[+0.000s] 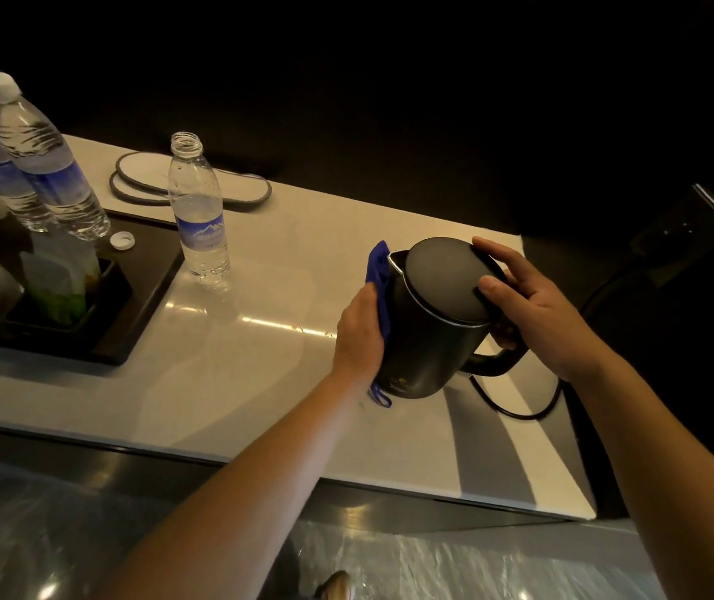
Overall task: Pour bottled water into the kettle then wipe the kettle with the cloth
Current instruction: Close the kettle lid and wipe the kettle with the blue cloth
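Wiping the kettle [428, 339] is the step in hand. The kettle stands near the right end of the counter [260, 383], lid closed, handle toward the right edge, its cord [515, 409] trailing behind. The left hand [359, 331] presses the blue cloth [381, 275] flat against the kettle's left wall, grasping the cloth between palm and metal. The right hand [528, 305] steadies the kettle, thumb on the lid and fingers curled about the top of the handle.

Procedure, as judged:
1. Keep the right hand's hold firm so the body does not turn or tip.
2. Draw the cloth around the wall in overlapping passes, top to base.
3. Keep the loose cloth tail clear of the cord.

The open bottle [199, 210] stands well apart toward the left, beside the tray [147, 313], its cap [122, 240] on the tray.
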Tool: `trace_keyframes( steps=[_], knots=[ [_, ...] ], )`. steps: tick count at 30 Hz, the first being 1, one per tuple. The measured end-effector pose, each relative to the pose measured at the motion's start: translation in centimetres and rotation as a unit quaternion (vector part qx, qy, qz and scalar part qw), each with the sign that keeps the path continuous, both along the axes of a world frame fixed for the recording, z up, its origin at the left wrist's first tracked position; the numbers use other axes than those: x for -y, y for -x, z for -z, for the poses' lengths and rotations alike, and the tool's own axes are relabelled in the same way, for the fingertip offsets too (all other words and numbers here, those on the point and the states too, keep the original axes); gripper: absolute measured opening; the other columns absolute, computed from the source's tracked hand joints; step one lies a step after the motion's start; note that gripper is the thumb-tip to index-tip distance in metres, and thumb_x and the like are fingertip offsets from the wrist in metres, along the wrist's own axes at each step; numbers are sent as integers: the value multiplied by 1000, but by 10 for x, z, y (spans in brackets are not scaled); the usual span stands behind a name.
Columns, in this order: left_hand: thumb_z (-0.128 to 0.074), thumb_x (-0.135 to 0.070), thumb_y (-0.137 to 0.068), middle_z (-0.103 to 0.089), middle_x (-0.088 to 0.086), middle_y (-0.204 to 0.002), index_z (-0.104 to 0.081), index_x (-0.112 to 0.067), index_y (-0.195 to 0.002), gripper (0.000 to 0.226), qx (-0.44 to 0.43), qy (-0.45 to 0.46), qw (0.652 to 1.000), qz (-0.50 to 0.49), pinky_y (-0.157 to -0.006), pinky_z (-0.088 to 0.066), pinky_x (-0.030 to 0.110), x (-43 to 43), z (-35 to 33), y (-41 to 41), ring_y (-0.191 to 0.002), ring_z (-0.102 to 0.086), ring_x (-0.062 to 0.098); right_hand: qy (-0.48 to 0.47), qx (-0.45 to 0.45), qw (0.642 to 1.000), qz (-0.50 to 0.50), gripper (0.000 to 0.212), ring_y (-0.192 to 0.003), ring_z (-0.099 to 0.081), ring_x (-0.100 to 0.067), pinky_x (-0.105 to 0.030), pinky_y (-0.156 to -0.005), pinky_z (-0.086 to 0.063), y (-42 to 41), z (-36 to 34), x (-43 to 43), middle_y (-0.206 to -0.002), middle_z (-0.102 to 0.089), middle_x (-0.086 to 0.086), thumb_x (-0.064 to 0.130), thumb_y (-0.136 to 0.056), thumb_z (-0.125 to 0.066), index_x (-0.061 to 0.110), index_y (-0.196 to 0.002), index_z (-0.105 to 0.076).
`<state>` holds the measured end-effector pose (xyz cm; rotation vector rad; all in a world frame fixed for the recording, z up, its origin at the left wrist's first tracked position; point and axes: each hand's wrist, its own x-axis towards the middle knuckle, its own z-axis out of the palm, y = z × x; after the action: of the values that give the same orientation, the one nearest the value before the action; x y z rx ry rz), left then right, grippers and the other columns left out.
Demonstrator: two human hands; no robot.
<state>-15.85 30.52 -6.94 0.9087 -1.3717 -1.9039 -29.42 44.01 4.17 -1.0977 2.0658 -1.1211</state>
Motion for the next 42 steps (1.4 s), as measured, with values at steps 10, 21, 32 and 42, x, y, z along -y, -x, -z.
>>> trace_keyframes(
  steps=[10, 21, 32, 42],
  knots=[
    [-40, -28, -104, -61, 1, -129, -37, -26, -146, 42, -16, 107, 991, -77, -89, -56, 34, -89, 8, -37, -114, -62, 15, 32, -2, 999, 34, 44, -60, -57, -12, -24, -55, -51, -10, 6, -3, -112, -57, -13, 44, -101, -54, 55, -141, -43],
    [-47, -34, -101, -49, -1, -61, -61, -7, -86, 33, 76, 32, 990, -112, -54, -38, 24, -54, -25, -105, -56, -46, 11, 49, -43, 989, 129, 49, -90, -65, -28, -24, -56, -51, -36, 24, -5, -130, -58, -7, 54, -100, -49, 54, -146, -33],
    [-36, -27, -101, -61, 12, -126, -49, -6, -130, 38, 401, 527, 749, 29, -97, -49, 36, 89, 1, -155, -114, -59, 26, 50, -50, 984, 165, 47, -78, -66, -33, -36, -58, -54, -41, 22, -3, -109, -60, -3, 55, -99, -51, 54, -144, -38],
    [-18, -58, -96, 2, 7, -168, 0, -24, -157, 72, 536, 462, 691, 146, -121, 4, 54, 83, 47, -147, -154, 6, 27, 40, -64, 982, 173, 48, -79, -67, -30, -32, -56, -52, -45, 21, -3, -115, -61, -6, 55, -99, -51, 54, -145, -38]
  ],
)
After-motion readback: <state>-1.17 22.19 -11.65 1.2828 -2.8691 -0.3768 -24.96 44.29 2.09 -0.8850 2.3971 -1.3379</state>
